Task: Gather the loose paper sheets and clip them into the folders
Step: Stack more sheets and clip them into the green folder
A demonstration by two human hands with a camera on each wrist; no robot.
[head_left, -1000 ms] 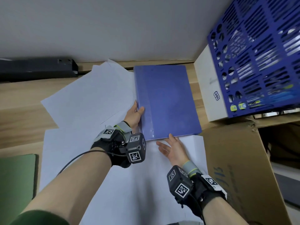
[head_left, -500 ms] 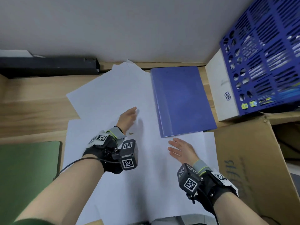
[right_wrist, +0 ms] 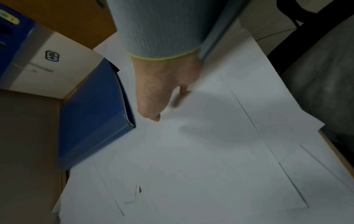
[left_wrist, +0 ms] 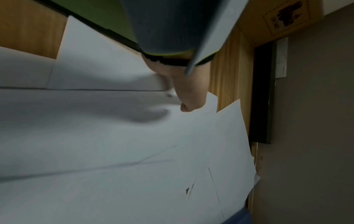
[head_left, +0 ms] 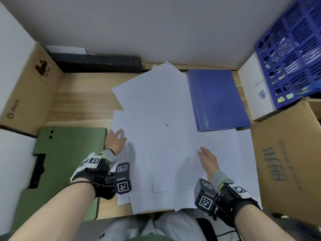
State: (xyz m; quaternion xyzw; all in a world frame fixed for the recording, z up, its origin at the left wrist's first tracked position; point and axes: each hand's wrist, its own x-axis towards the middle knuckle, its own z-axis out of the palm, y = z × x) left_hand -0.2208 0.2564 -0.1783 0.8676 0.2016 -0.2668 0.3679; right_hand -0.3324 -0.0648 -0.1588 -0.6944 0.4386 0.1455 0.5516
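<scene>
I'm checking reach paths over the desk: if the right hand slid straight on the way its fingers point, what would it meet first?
Probably more paper sheets, which the right hand lies over; its fingers point up and slightly left. Farther along comes the blue folder, or a pass just left of it; depth is unclear.

A light wood-grain worktop (head_left: pixel 81 101) runs up to a plain grey-white wall (head_left: pixel 156 28), where a long black bar-shaped device (head_left: pixel 97 64) lies along its back edge. A brown cardboard box (head_left: pixel 29 94) stands at the left end of the worktop, and on the right a larger cardboard box (head_left: pixel 286 153) sits below a white box (head_left: pixel 255 89) and a blue perforated plastic basket (head_left: pixel 295 49). The light is soft and even, and a dark chair (right_wrist: pixel 321 75) shows at the near edge.
</scene>
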